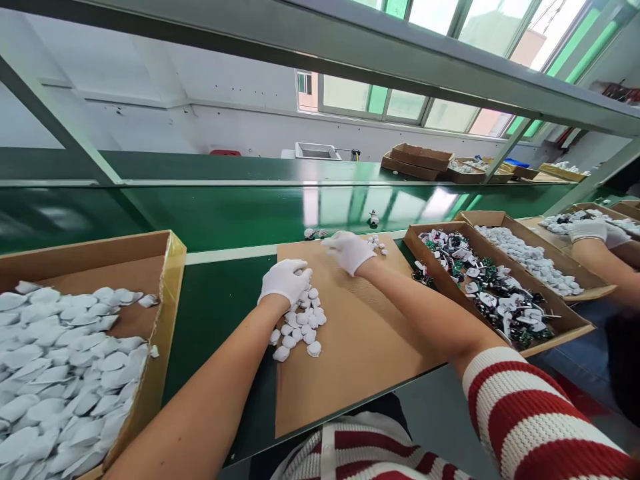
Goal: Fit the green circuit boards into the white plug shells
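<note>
My left hand [286,280], in a white glove, is at the top of a loose pile of small white rounded pieces [303,323]. Its fingers are curled together, and whatever may be between them is hidden. The pile lies on a brown cardboard sheet [345,380] at its left side. My right hand [350,252], also gloved in white, hovers over the far part of the sheet, its fingertips smeared by motion. Just left of it, at the sheet's far edge, is a small cluster of dark and white parts [315,233]. Several small white pieces [379,245] lie to its right.
A carton of flat white pieces [65,373] stands at left. To the right are a carton of mixed white, black and green parts [480,280] and a carton of white pieces [530,260]. A small figure [373,218] stands beyond the sheet. A co-worker's gloved hand [595,230] is far right.
</note>
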`<action>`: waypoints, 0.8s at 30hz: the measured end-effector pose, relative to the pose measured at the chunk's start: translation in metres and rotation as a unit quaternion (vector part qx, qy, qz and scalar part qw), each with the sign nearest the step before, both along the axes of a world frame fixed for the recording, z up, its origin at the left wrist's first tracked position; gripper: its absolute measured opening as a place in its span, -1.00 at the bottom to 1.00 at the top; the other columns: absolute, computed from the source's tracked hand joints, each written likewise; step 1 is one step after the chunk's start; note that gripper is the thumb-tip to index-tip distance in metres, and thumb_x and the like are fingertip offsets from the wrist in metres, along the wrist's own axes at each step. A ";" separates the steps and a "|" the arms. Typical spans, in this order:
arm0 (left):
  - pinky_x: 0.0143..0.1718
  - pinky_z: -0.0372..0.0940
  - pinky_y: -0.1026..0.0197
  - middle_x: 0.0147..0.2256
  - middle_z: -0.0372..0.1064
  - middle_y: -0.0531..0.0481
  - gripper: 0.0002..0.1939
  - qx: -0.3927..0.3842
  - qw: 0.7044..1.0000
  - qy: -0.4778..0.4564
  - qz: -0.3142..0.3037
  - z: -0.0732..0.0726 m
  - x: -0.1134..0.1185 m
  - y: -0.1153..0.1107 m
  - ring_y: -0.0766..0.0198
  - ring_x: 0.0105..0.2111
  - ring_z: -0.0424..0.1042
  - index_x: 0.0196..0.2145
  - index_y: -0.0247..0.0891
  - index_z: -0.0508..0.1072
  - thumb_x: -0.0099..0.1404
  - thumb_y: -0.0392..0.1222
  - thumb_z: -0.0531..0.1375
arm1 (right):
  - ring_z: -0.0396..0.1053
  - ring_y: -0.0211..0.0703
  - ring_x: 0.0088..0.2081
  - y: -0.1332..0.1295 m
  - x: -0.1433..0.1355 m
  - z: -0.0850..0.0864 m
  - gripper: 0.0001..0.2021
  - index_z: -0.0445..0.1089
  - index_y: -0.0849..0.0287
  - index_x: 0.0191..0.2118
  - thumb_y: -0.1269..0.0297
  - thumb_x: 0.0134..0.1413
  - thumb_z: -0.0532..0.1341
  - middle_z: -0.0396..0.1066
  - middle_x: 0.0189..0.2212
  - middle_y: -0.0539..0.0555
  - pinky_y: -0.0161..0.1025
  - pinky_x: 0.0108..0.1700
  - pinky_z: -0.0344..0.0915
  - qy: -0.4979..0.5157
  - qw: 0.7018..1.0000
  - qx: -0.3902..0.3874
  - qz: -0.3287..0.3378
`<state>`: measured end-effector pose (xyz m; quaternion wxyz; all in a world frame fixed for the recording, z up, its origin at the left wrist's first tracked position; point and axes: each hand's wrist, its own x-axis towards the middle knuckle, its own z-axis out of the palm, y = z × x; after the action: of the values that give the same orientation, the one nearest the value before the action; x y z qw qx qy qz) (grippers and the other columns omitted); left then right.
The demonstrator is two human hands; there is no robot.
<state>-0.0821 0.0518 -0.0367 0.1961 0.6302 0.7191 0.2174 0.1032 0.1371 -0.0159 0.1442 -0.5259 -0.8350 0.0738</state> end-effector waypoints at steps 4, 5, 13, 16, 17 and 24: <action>0.09 0.30 0.17 0.09 0.53 0.00 -0.67 0.010 1.000 -0.005 0.002 -0.001 0.001 0.000 0.05 0.10 0.45 -0.09 -0.09 0.64 0.25 -0.10 0.16 | 0.41 -0.02 0.06 0.005 0.064 0.016 -0.65 0.36 0.15 0.15 0.16 0.33 0.22 0.36 0.14 0.18 0.05 0.08 0.43 0.008 0.994 0.001 -0.112; 0.09 0.31 0.16 0.08 0.53 0.01 -0.67 0.012 1.000 -0.005 0.003 -0.001 0.002 0.000 0.05 0.10 0.45 -0.11 -0.09 0.65 0.25 -0.10 0.17 | 0.42 -0.01 0.05 0.006 0.077 0.016 -0.63 0.35 0.18 0.14 0.15 0.31 0.23 0.37 0.12 0.18 0.05 0.06 0.44 0.010 0.991 -0.014 -0.132; 0.11 0.31 0.13 0.08 0.53 0.01 -0.68 0.011 1.000 -0.002 -0.006 -0.002 0.000 0.001 0.02 0.11 0.45 -0.12 -0.08 0.65 0.26 -0.10 0.16 | 0.46 -0.08 -0.03 0.003 0.101 0.003 -0.75 0.45 0.17 0.01 0.18 0.31 0.24 0.47 0.01 0.14 -0.04 0.03 0.45 0.108 0.962 -0.129 -0.215; 0.12 0.31 0.14 0.10 0.52 0.00 -0.67 0.005 1.000 -0.012 -0.007 -0.001 -0.001 0.001 0.01 0.12 0.45 -0.10 -0.11 0.65 0.25 -0.11 0.17 | 0.50 -0.11 -0.12 -0.007 0.098 0.009 -0.79 0.50 0.18 -0.02 0.32 0.24 0.28 0.55 -0.08 0.13 -0.16 -0.03 0.44 0.204 0.946 -0.128 -0.215; 0.11 0.31 0.14 0.09 0.52 -0.01 -0.67 0.003 1.000 -0.018 -0.007 -0.001 -0.002 0.001 0.01 0.11 0.46 -0.10 -0.11 0.65 0.24 -0.11 0.18 | 0.50 -0.15 -0.15 -0.010 0.096 0.010 -0.77 0.50 0.18 0.00 0.36 0.24 0.26 0.56 -0.07 0.13 -0.22 -0.07 0.44 0.238 0.939 -0.131 -0.209; -0.06 0.40 0.20 -0.06 0.61 -0.03 -0.61 -0.005 0.998 -0.056 0.007 -0.005 -0.003 0.002 0.10 -0.08 0.57 0.00 -0.16 0.60 0.25 -0.10 0.18 | 0.37 -0.39 -0.46 -0.028 0.080 0.006 -0.75 0.53 0.27 -0.12 0.27 0.33 0.13 0.54 -0.32 0.12 -0.45 -0.46 0.31 0.378 0.894 -0.196 -0.141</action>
<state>-0.0846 0.0539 -0.0422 0.2376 0.6112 0.7123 0.2503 0.1829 0.1086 -0.0095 0.3517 -0.5885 -0.6029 0.4080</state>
